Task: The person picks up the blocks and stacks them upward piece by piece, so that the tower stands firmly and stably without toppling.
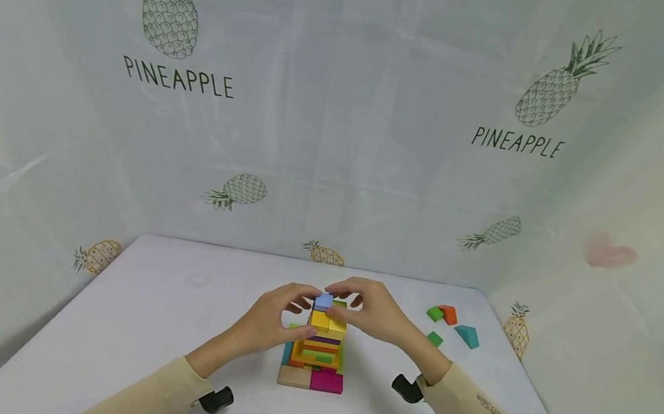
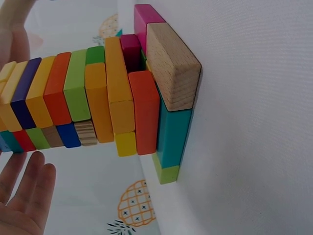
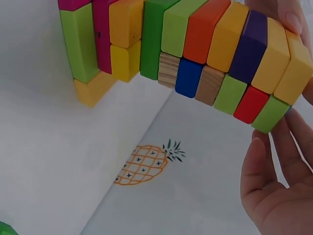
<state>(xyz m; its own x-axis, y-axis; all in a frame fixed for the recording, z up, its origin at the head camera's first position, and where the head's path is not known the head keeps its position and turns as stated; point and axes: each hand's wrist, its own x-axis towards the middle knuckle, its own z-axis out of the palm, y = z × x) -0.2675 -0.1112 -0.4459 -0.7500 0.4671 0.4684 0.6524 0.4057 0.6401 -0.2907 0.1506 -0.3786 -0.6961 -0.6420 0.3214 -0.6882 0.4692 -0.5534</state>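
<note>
A tall tower of coloured wooden blocks [image 1: 319, 354] stands on the table, yellow blocks [image 1: 328, 325] near its top. At the very top is a light blue block [image 1: 323, 302]. My left hand [image 1: 272, 315] is at the tower's left side, its thumb against the upper front and a fingertip by the blue block's left edge. Its other fingers [image 2: 32, 191] look fairly straight in the left wrist view. From the right, my right hand [image 1: 375, 313] pinches the blue block with index finger and thumb. The right wrist view shows its fingers [image 3: 288, 147] at the tower's top; the contact is partly hidden.
A wider ring of blocks, including a plain wood block [image 2: 173, 66] and a teal block [image 2: 173, 129], surrounds the tower's foot. Loose green [image 1: 435, 313], orange [image 1: 448, 314] and teal blocks [image 1: 467, 336] lie to the right. A pineapple-print curtain [image 1: 340, 133] hangs behind the table.
</note>
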